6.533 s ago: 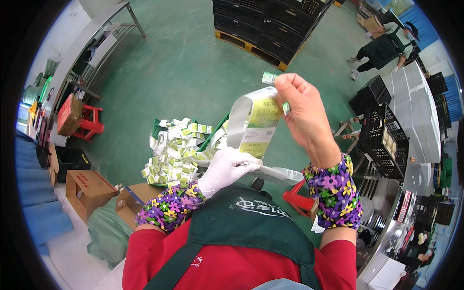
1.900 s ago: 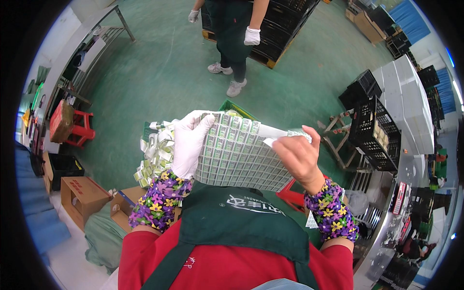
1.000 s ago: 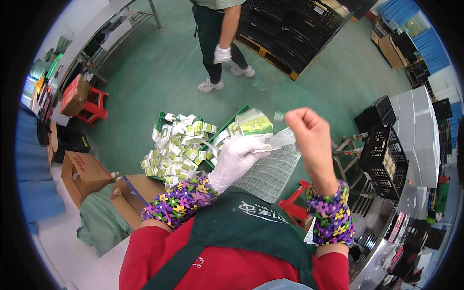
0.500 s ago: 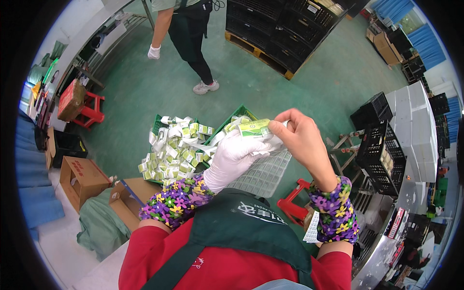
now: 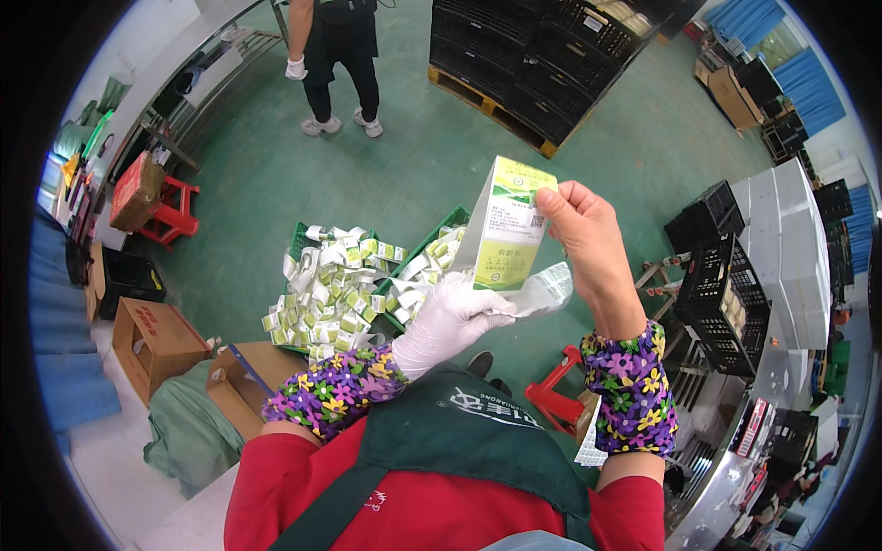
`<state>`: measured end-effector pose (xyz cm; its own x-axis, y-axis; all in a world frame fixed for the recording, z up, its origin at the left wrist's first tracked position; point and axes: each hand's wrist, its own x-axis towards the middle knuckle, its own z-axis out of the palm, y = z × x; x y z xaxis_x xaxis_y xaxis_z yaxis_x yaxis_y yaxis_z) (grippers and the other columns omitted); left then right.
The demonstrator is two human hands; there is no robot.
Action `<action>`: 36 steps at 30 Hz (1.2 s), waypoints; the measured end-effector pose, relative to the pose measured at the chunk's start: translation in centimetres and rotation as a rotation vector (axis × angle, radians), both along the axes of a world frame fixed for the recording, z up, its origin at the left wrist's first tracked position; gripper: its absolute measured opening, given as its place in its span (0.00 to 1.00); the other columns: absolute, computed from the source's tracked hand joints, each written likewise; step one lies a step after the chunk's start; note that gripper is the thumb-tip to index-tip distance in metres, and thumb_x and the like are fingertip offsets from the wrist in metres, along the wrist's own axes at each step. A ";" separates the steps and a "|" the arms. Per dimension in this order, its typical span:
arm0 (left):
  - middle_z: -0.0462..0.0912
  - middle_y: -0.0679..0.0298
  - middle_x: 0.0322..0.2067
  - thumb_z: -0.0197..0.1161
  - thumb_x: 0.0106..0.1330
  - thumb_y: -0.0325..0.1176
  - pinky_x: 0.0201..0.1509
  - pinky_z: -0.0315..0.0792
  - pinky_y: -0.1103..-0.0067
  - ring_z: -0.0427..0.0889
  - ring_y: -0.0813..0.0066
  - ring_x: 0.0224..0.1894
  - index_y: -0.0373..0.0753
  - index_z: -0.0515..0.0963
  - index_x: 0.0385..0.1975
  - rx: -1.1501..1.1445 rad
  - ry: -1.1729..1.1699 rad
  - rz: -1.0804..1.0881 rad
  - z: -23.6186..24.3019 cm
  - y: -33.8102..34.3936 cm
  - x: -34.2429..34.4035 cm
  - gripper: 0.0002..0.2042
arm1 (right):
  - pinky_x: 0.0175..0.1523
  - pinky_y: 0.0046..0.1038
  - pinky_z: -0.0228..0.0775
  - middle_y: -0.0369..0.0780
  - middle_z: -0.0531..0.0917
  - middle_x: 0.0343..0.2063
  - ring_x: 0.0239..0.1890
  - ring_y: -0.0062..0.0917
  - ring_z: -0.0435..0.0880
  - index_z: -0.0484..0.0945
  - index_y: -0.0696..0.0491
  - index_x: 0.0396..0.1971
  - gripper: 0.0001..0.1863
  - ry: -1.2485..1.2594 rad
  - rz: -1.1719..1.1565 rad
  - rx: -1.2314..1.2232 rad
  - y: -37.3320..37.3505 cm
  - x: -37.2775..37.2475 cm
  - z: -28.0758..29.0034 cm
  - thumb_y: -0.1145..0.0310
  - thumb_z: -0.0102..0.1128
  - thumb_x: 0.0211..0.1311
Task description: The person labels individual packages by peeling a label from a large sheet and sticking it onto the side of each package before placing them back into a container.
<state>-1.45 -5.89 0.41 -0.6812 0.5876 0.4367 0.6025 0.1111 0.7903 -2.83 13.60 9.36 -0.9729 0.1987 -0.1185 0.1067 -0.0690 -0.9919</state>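
My gloved left hand (image 5: 450, 321) is closed on the lower end of a folded green-and-white printed label strip (image 5: 501, 257), along with a crumpled pale sheet (image 5: 547, 289). My bare right hand (image 5: 588, 234) pinches the upper right edge of the strip, which stands upright between the hands; whether a small sticker is under the thumb I cannot tell. Beyond my left hand, two green plastic crates (image 5: 300, 237) hold heaps of looped green-and-white labels (image 5: 326, 294).
A co-worker (image 5: 335, 69) stands at the upper left near a steel table. Stacked black crates (image 5: 496, 46) sit on a pallet ahead. A boxed red stool (image 5: 165, 220) and cardboard boxes (image 5: 152, 344) are left; a red stool (image 5: 556, 376), black crate (image 5: 726, 312) and steel counter (image 5: 744, 459) are right.
The label strip has been raised upright, with my right hand higher on it. The gridded sticker sheet below is largely out of sight. The co-worker has walked away toward the upper left.
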 end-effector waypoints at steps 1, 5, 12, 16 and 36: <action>0.86 0.62 0.31 0.73 0.54 0.34 0.41 0.73 0.69 0.83 0.60 0.35 0.44 0.86 0.32 0.019 -0.045 -0.006 -0.2 0.1 0.3 0.07 | 0.41 0.19 0.65 0.30 0.80 0.29 0.33 0.11 0.72 0.79 0.56 0.30 0.10 -0.015 -0.007 -0.006 0.1 0.1 -0.5 0.64 0.64 0.66; 0.85 0.62 0.27 0.73 0.54 0.34 0.37 0.72 0.70 0.82 0.61 0.32 0.44 0.86 0.31 0.072 -0.064 0.016 -0.9 0.3 0.5 0.07 | 0.38 0.19 0.61 0.29 0.79 0.27 0.30 0.12 0.69 0.79 0.55 0.30 0.12 -0.048 0.023 -0.112 0.4 0.4 -1.3 0.61 0.63 0.67; 0.85 0.63 0.28 0.73 0.54 0.34 0.39 0.72 0.70 0.82 0.61 0.33 0.46 0.86 0.32 0.005 -0.119 -0.001 -2.4 0.1 1.0 0.07 | 0.36 0.18 0.59 0.29 0.78 0.26 0.28 0.11 0.66 0.79 0.54 0.29 0.12 -0.041 0.011 -0.118 0.9 0.3 -1.8 0.61 0.63 0.67; 0.85 0.59 0.33 0.73 0.54 0.33 0.47 0.73 0.70 0.83 0.61 0.38 0.45 0.87 0.32 0.025 -0.053 0.013 -1.3 0.1 0.8 0.07 | 0.34 0.18 0.60 0.28 0.77 0.26 0.28 0.10 0.67 0.78 0.54 0.28 0.11 -0.019 -0.008 -0.014 0.1 0.6 -1.2 0.63 0.63 0.67; 0.87 0.60 0.38 0.72 0.51 0.25 0.41 0.75 0.71 0.85 0.60 0.39 0.40 0.86 0.35 0.052 0.113 0.042 2.5 -0.5 -0.4 0.11 | 0.39 0.30 0.66 0.30 0.74 0.17 0.20 0.22 0.77 0.80 0.45 0.29 0.08 0.706 0.119 1.500 -1.5 4.9 -0.3 0.66 0.71 0.49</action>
<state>-1.88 -6.37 2.94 -0.6494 0.5343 0.5412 0.6838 0.0988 0.7230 2.04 12.09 9.08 -0.7656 -0.3523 0.5382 -0.4279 0.9036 -0.0172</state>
